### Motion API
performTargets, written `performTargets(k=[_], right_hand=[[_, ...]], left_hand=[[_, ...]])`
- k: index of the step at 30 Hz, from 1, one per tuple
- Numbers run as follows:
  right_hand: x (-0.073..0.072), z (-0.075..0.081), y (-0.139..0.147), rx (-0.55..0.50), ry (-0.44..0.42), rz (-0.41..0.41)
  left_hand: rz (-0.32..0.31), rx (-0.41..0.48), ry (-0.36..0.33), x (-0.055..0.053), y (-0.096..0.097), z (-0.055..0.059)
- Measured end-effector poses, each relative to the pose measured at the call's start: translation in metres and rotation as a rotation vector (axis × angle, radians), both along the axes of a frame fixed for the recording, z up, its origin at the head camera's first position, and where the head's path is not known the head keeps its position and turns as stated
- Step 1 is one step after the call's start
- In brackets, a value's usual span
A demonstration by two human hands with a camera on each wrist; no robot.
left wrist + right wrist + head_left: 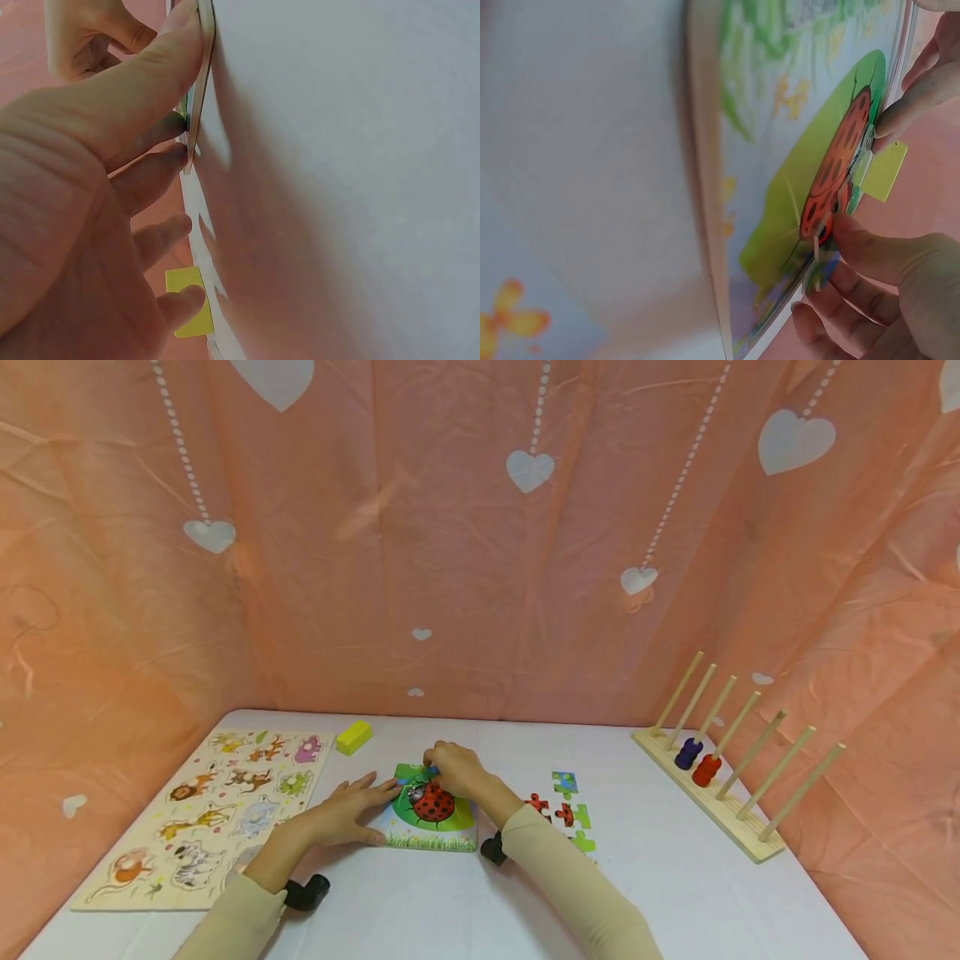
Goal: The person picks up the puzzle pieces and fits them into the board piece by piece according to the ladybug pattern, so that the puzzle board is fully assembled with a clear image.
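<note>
A square ladybug puzzle board (pixel 420 841) lies on the table, with a red spotted ladybug on a green leaf. My left hand (pixel 347 810) touches the board's left side with its fingers stretched out; in the left wrist view the thumb lies along the board's edge. Over the upper right of the picture, my right hand (pixel 457 768) pinches a puzzle piece (pixel 822 274) between thumb and fingers, right at the board's surface. The fingers partly cover this piece and the ladybug's upper right.
Several loose puzzle pieces (pixel 582 817) lie right of the board. A wooden animal peg puzzle (pixel 168 802) is at left, a yellow block (pixel 354 737) behind. At right stands a wooden peg rack (pixel 738 818) with blue and red beads. A pink curtain (pixel 450 568) hangs behind the table.
</note>
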State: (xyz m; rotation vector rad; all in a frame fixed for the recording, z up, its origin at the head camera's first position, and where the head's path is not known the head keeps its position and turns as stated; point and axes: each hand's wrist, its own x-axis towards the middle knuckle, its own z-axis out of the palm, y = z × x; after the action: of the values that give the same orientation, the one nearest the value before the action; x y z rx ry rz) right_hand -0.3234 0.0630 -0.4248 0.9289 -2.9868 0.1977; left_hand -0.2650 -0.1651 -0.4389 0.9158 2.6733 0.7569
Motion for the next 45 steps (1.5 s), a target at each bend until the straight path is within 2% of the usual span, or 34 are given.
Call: performTargets(k=[8,14,18,22,25,30,45], right_hand=[[-0.002,0.004,0.002,-0.013,-0.012,-0.004],[-0.002,0.014,0.008,-0.016,0.018,-0.005],[0.007,0.022,0.011,0.102,0.009,0.037],[0.027,0.021,0.012,0.307,-0.025,0.052],[0.042,0.017,0.012,0.385,-0.038,0.049],[0.051,0.01,0.012,0.362,-0.055,0.05],[0.047,-0.009,-0.003,0.313,-0.151,-0.058]], left_hand=[[0.012,-0.007,0.003,-0.001,0.0,0.001],[0.01,-0.008,-0.009,-0.001,0.0,0.0],[0.012,-0.013,0.002,-0.001,-0.001,-0.001],[0.002,-0.009,0.001,-0.001,-0.001,-0.001],[0.002,-0.009,0.003,0.001,0.0,-0.003],[0.004,-0.018,0.021,0.001,0.0,-0.002],[0.003,-0.02,0.007,0.001,0.002,0.003]])
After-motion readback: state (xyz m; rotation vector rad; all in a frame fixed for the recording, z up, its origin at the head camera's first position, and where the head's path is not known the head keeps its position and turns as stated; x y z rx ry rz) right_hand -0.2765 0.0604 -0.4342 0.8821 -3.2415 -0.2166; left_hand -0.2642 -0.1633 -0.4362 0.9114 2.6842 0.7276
